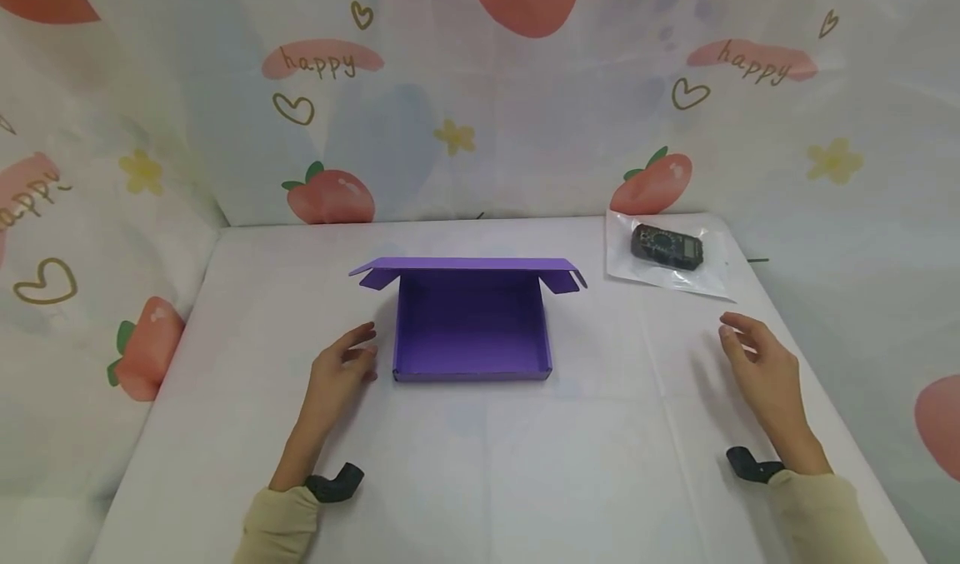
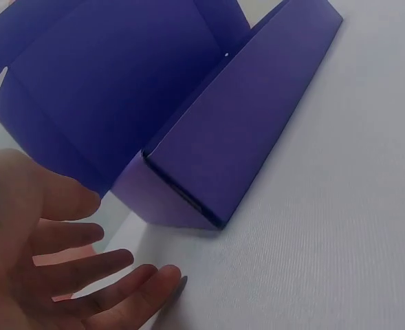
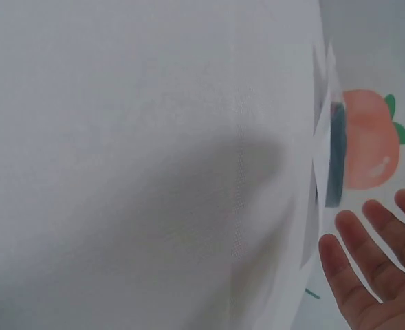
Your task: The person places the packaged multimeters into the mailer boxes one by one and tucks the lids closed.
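Observation:
A purple cardboard box [image 1: 472,322] stands in the middle of the table with its lid [image 1: 480,264] raised at the back and side flaps sticking out. My left hand [image 1: 341,376] is just left of the box, fingers relaxed and holding nothing. In the left wrist view, its spread fingers [image 2: 113,265] are beside the near corner of the box [image 2: 223,130]. At the right, my right hand [image 1: 765,376] hovers over the table, loosely bent and holding nothing. Beyond it lies a black multimeter [image 1: 666,247] in a clear plastic bag [image 1: 622,252].
A white cloth covers the table [image 1: 585,464]. Behind it and along both sides hangs a patterned curtain [image 1: 525,131] with peaches, hearts and flowers. Each wrist wears a black camera mount [image 1: 335,482]. The bagged multimeter sits near the back right corner.

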`<state>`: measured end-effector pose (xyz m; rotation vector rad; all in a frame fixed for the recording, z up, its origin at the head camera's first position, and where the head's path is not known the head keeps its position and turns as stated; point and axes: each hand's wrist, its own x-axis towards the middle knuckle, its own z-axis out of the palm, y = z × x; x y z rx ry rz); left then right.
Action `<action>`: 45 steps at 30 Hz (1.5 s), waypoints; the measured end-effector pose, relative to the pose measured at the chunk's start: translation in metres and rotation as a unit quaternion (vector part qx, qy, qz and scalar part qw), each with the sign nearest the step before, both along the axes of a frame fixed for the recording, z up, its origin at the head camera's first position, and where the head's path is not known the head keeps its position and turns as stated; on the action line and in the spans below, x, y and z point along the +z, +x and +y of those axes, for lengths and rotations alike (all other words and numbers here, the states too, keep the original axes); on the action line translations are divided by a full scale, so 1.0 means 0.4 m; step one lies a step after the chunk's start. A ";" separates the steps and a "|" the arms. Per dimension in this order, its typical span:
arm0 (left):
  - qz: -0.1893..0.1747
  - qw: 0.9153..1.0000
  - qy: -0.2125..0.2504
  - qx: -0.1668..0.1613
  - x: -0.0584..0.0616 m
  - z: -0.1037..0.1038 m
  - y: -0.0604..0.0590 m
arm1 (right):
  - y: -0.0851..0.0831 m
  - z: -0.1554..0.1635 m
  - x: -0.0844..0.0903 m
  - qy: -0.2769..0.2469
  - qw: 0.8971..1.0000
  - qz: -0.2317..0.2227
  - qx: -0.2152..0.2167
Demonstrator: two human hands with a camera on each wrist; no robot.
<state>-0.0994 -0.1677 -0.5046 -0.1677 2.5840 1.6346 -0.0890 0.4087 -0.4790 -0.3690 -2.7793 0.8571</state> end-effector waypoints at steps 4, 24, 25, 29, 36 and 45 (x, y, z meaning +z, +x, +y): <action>-0.007 1.000 0.012 -0.007 0.005 0.018 -0.001 | -0.020 0.012 -0.001 -0.014 1.000 -0.002 -0.020; -0.014 1.000 0.018 -0.020 0.014 0.066 -0.009 | -0.138 0.063 0.002 -0.048 0.994 -0.065 -0.080; -0.013 1.000 0.017 -0.022 0.015 0.067 -0.010 | -0.145 0.066 0.001 -0.050 0.993 -0.066 -0.083; -0.010 1.000 0.011 -0.023 0.015 0.070 -0.015 | -0.173 0.071 -0.004 -0.059 0.991 -0.064 -0.101; -0.007 1.000 -0.007 -0.014 0.022 0.076 -0.021 | -0.211 0.082 -0.024 -0.058 0.988 -0.050 -0.130; -0.011 1.000 -0.013 0.003 0.033 0.087 -0.026 | -0.230 0.096 -0.034 -0.062 0.983 -0.095 -0.147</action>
